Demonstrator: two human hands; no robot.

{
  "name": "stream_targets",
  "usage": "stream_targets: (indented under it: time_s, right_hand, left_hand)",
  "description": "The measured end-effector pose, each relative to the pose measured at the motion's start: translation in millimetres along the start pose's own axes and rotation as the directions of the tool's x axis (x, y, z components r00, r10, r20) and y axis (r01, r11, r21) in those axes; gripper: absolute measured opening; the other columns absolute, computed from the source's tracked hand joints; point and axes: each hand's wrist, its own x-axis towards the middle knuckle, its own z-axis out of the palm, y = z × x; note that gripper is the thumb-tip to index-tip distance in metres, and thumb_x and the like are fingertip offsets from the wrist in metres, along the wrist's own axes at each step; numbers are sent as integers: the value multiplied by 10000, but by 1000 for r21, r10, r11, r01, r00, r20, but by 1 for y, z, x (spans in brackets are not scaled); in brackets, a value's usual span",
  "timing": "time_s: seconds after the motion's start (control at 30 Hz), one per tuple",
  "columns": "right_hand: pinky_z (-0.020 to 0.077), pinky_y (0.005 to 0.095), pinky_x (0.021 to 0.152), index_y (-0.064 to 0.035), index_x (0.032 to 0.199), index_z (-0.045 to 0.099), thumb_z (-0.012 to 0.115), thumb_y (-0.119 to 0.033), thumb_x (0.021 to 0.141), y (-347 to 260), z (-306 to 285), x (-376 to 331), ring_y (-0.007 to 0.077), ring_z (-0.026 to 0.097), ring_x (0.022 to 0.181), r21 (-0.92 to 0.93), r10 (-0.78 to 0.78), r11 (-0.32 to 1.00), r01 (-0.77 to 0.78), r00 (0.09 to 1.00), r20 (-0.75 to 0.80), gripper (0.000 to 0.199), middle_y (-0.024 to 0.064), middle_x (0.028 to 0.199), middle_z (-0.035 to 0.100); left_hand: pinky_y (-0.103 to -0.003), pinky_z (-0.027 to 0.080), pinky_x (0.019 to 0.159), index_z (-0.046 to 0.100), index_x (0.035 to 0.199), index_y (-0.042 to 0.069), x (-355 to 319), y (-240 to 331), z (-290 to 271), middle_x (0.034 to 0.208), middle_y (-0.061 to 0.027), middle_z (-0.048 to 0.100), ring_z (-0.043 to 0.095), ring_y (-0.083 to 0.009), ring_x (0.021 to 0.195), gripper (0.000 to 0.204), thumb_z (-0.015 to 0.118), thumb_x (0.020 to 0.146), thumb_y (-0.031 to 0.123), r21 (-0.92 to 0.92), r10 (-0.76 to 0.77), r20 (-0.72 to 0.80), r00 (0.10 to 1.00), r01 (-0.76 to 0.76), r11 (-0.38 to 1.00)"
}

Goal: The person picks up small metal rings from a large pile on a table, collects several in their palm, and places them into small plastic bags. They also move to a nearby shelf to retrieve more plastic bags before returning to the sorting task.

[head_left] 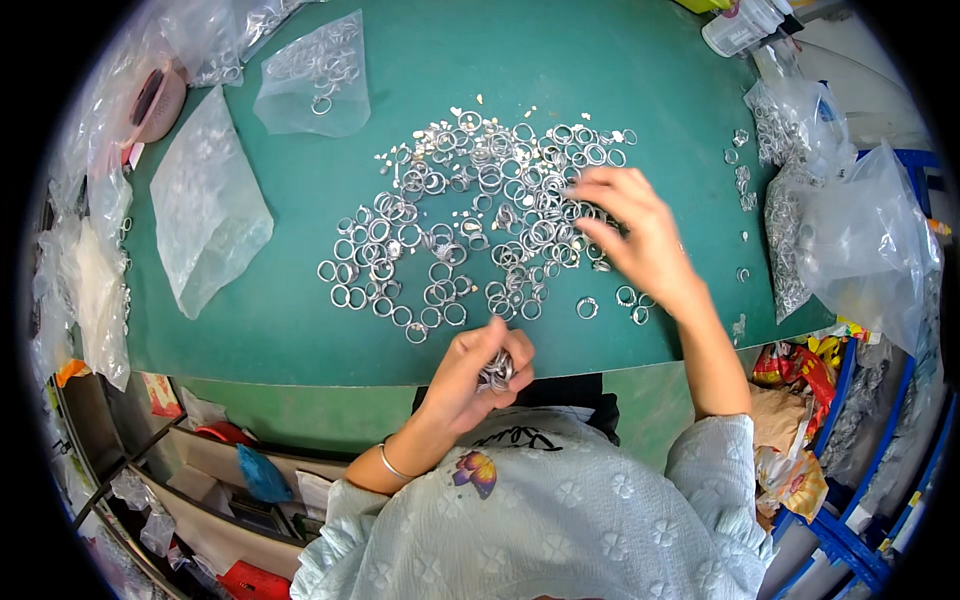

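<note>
**Hands at the pile of silver rings**

Your left hand point(478, 368) was curled nearly closed at the near edge of the desk point(300, 330), fingers and thumb pinching a small bunch of rings point(497, 372) stacked together. Your right hand point(632, 228) reached out over the desk with its fingers loosely bent and partly spread, fingertips resting on the right side of the scattered rings point(470, 215); you could not tell whether it had gripped one.

The rings were thin, shiny silver bands, many overlapping, mixed with small pale bits, and spread in a wide patch across the middle of the green desk. The patch lay just beyond your left hand and ran under your right hand, with a few loose rings near your right wrist. Clear plastic bags point(205, 205) lay well to the left, and fuller bags of rings point(860, 235) stood to the right.
</note>
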Motion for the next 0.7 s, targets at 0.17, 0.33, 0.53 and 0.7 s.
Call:
stream_targets:
  time_s: [0.17,0.33,0.53,0.7]
  right_hand:
    - [244,504,1044,-67,1303,426,675,-243,764,-24,32,-19,344,252,1322,-219,59,975,-25,986,154,620,107,1417,316]
    - [189,529,1074,-77,1341,385,668,-247,770,-45,17,-43,328,175,1368,-194,5,978,76,921,390,659,93,1455,266]
    - [317,436,994,-50,1077,609,662,-122,770,-25,3,-60,274,451,1186,143,14,989,-42,980,197,320,86,1182,566]
    - [396,352,776,-52,892,641,656,-62,759,7,5,-17,230,523,874,6,159,987,-161,963,-217,134,44,941,604]
  left_hand:
    - [-224,323,348,557,708,30,5,2,8,636,-87,503,482,-161,524,457,397,966,371,-39,-77,-129,989,72,997]
    - [-220,342,348,543,693,52,5,0,-7,656,-71,524,509,-156,526,435,419,960,372,35,-132,-71,989,135,990]
    - [-188,303,332,466,688,55,4,0,8,712,-79,499,421,-115,495,366,455,958,302,-66,-80,-158,984,71,995]
    - [-178,267,349,587,842,12,8,4,12,693,-70,529,405,-80,488,229,546,918,224,265,-8,-36,999,17,964]
